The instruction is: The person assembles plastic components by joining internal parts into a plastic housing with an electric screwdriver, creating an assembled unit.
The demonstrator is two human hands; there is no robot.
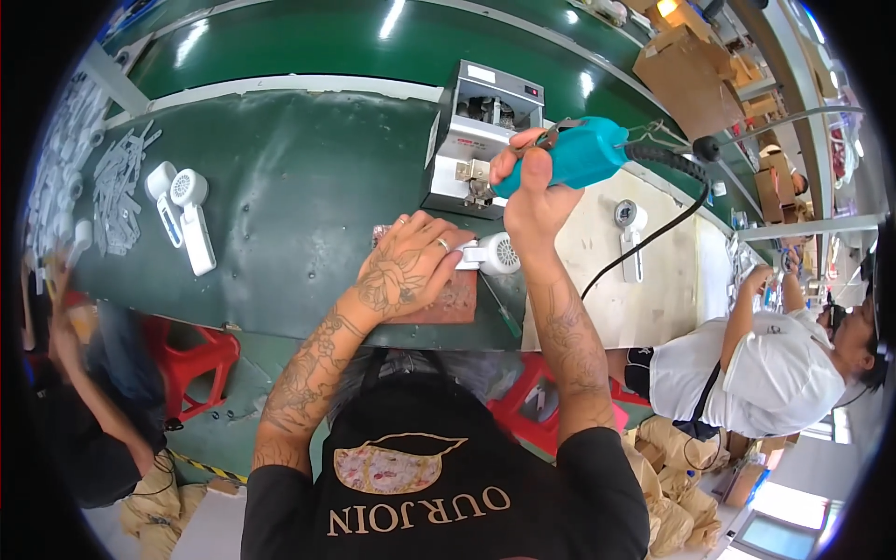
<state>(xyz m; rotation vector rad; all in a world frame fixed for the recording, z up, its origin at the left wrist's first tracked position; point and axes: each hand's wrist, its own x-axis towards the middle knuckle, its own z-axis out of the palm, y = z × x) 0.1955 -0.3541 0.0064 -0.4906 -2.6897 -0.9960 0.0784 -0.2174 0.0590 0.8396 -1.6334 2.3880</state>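
Observation:
My right hand (537, 201) is wrapped round a teal electric screwdriver (588, 154). Its tip end points at the front outlet of a grey screw feeder (457, 145); my fingers partly hide whether they touch. My left hand (403, 269) closes over the handle of a white device with a round grille head (499, 254), like a handheld fan. Only the head and a bit of handle show past my thumb. Under that hand lies a reddish-brown pad (448, 303). A thin screwdriver with a green handle (511, 322) rests beside the pad's right edge.
Two more white devices (191, 191) lie at left, near a heap of clear strips (121, 187). Another (630, 217) lies on a pale sheet (597, 308) at right, crossed by the black cord (644, 245). Co-workers sit at both sides; red stools (201, 364) stand below.

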